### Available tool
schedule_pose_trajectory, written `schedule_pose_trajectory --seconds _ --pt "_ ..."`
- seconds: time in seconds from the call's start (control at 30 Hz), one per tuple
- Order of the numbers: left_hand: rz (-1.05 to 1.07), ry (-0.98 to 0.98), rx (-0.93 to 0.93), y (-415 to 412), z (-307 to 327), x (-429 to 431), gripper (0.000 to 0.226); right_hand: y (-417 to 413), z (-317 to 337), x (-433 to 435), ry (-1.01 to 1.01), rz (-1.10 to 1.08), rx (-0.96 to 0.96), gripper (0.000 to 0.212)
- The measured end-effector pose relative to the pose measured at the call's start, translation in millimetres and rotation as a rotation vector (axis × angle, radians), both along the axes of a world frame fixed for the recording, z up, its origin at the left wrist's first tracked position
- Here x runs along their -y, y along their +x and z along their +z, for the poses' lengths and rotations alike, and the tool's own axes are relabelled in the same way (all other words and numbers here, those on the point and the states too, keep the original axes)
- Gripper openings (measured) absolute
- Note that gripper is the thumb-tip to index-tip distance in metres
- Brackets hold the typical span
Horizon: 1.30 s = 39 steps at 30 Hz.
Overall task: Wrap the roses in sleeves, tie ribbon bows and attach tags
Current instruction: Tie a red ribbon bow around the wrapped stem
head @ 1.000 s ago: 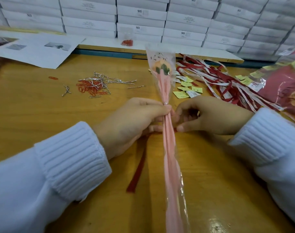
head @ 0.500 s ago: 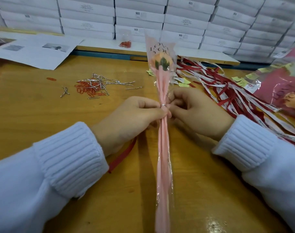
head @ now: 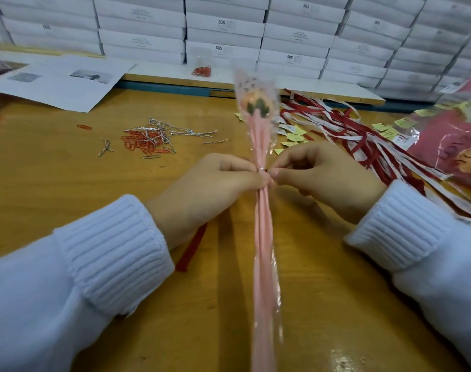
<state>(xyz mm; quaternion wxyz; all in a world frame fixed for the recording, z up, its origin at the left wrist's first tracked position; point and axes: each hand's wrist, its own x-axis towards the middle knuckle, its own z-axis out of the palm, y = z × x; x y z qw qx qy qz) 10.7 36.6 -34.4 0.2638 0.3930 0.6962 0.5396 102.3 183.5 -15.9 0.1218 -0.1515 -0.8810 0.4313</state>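
Right now the rose (head: 258, 105), a peach-coloured bud with dark green leaves at its base, sits in the wide top of a long, narrow sleeve (head: 263, 251) of glossy clear and pink plastic. The sleeve runs from near my chest out over the middle of the desk (head: 54, 183), crinkled and gathered tight halfway along, where a thin silver tie cinches it.

My left hand (head: 215, 183) is curled round that gathered neck, thumb and forefinger pinching it just below the tie. My right hand (head: 322, 175) has its fingers bent, thumb and forefinger nipped together on a thin red ribbon (head: 191, 248) right against the sleeve. A flat, matte end of it trails out from under my left wrist onto the smooth yellow wood.

Beyond my right hand lie small yellow tags (head: 293, 136) and a tangle of red and white ribbons (head: 349, 135). To the left is a heap of red paper clips (head: 137, 143) mixed with silver wire ties (head: 180, 131). Stacked white boxes (head: 223, 25) line the back.
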Motion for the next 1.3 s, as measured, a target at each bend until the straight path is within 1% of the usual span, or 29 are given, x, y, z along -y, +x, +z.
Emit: schedule_pose_trajectory --seconds 0.07,0.17,0.3,0.33,0.4,0.47,0.53,0.57,0.63,0.7,0.8,0.87,0.93,1.0,1.07,1.17,1.2,1.23,1.27,1.3 --pt "-0.062 -0.012 -0.034 1.2 -0.1 0.6 0.019 0.2 -0.4 3.4 -0.103 0.057 0.019 0.012" --pt "-0.076 -0.004 -0.055 1.6 -1.7 0.5 0.02 0.0 -1.5 1.3 -0.247 0.075 0.052 0.014" --pt "-0.02 -0.03 -0.116 -0.4 -6.0 -0.5 0.019 0.2 0.5 -5.3 -0.61 0.208 0.076 0.006" --pt "-0.017 -0.055 -0.144 -0.9 -6.4 -0.8 0.02 0.2 -0.1 -6.0 -0.659 0.234 0.087 0.008" --pt "-0.057 -0.11 -0.209 -0.2 -6.3 -1.4 0.025 -1.7 -5.0 -6.4 -0.659 0.229 0.109 0.01" --pt "-0.102 -0.185 -0.312 1.0 -6.1 -1.4 0.032 -5.0 -11.0 -5.9 -0.626 0.166 0.137 0.011" --pt "-0.093 -0.223 -0.387 0.7 -6.2 -1.9 0.037 -7.5 -13.3 -5.5 -0.611 0.124 0.181 0.007" --pt "-0.068 -0.225 -0.409 -0.4 -6.2 -2.1 0.037 -8.1 -13.7 -6.7 -0.594 0.108 0.201 0.009" --pt "0.013 -0.209 -0.453 -4.4 -5.7 -2.5 0.029 -7.6 -12.6 -8.7 -0.51 0.07 0.23 0.014" --pt "0.096 -0.184 -0.459 -9.5 -4.8 -1.7 0.021 -6.2 -10.3 -7.5 -0.369 0.03 0.259 0.017" --pt "0.124 -0.154 -0.348 -17.4 -3.6 1.1 0.019 -4.7 -5.1 -4.3 -0.183 -0.006 0.288 0.02" --pt "0.129 -0.124 -0.221 -20.7 -1.8 3.1 0.017 -3.3 0.0 -6.8 -0.132 -0.014 0.313 0.02" --pt "0.139 -0.059 -0.065 -23.8 1.1 5.0 0.016 -0.2 5.3 -11.7 -0.141 -0.018 0.335 0.017" --pt "0.124 0.002 0.082 -27.0 2.8 6.5 0.019 3.1 9.4 -19.1 -0.261 0.006 0.317 0.018" --pt "0.083 0.054 0.267 -29.3 3.9 6.9 0.025 6.2 12.8 -27.6 -0.445 0.071 0.278 0.024" --pt "0.022 0.12 0.561 -33.3 5.9 7.6 0.035 9.7 14.4 -36.7 -0.685 0.21 0.226 0.022" --pt "-0.016 0.128 0.626 -34.0 6.9 8.4 0.034 10.4 13.7 -38.3 -0.738 0.25 0.206 0.027" --pt "-0.064 0.132 0.672 -34.2 7.9 9.3 0.028 11.3 12.9 -39.0 -0.774 0.289 0.185 0.034" --pt "-0.105 0.142 0.704 -33.2 8.9 10.3 0.023 12.1 12.2 -38.3 -0.793 0.323 0.163 0.04" --pt "-0.126 0.155 0.712 -32.0 9.2 10.8 0.024 12.4 11.8 -36.5 -0.794 0.346 0.139 0.044"
